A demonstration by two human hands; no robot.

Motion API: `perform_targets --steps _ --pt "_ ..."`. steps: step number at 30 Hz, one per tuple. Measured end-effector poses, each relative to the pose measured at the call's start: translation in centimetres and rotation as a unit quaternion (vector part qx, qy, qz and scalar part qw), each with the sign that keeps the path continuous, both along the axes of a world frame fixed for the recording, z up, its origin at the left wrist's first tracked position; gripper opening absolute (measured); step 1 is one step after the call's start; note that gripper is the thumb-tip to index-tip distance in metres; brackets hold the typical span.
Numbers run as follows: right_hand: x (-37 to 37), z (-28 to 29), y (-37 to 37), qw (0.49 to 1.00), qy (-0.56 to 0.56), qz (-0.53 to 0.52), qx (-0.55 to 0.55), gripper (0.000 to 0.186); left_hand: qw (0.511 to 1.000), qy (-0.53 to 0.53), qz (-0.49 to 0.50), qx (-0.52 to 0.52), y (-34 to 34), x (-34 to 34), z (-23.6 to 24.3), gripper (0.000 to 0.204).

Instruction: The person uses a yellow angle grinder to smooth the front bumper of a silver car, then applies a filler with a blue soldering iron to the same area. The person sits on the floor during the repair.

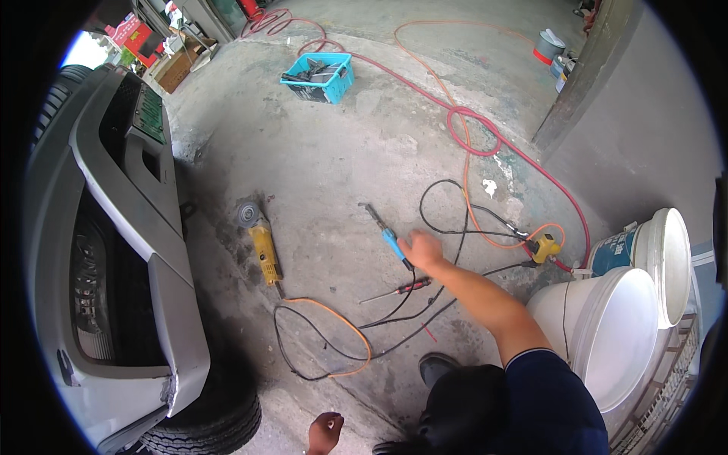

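Observation:
My right hand (421, 249) reaches out over the concrete floor to the rear end of a blue-handled soldering iron (390, 241) that lies there with its metal tip pointing away. The fingers rest on the handle where its black cord leaves; a firm grip does not show. A red-handled screwdriver (402, 288) lies just below the hand. My left hand (324, 434) is low at the bottom edge, fingers curled, with nothing seen in it.
A yellow angle grinder (262, 244) lies to the left near a grey car bumper (144, 227) and tyre (205, 425). Black and orange cables (341, 322) loop on the floor, a red hose (470, 121) runs back. White buckets (607, 334) stand right, a blue basket (320, 76) far.

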State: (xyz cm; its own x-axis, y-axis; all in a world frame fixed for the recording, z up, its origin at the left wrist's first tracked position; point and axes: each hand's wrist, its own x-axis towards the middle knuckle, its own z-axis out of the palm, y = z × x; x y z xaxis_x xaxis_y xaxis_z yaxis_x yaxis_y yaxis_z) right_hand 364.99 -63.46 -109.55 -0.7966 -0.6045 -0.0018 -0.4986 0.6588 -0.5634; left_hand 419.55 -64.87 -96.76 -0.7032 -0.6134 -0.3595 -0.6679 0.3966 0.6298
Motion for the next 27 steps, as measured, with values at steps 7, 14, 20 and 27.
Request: perform_targets --steps 7,14,20,27 --pt "-12.2 1.5 0.6 0.99 0.129 -0.039 -0.032 0.036 0.998 0.007 0.056 -0.012 -0.8 -2.9 2.4 0.016" --pt "-24.3 0.6 -5.1 0.989 0.095 -0.018 0.107 0.068 0.988 0.043 0.143 -0.038 -8.1 -15.9 6.6 0.016" --pt "-27.6 2.5 -10.1 0.964 -0.049 -0.014 0.262 0.114 0.96 0.201 0.14 -0.137 -18.8 -34.7 10.3 0.033" --pt "-29.2 1.2 -10.5 0.952 -0.065 -0.029 0.299 0.125 0.942 0.125 -0.034 -0.31 -35.7 -61.0 5.9 0.073"
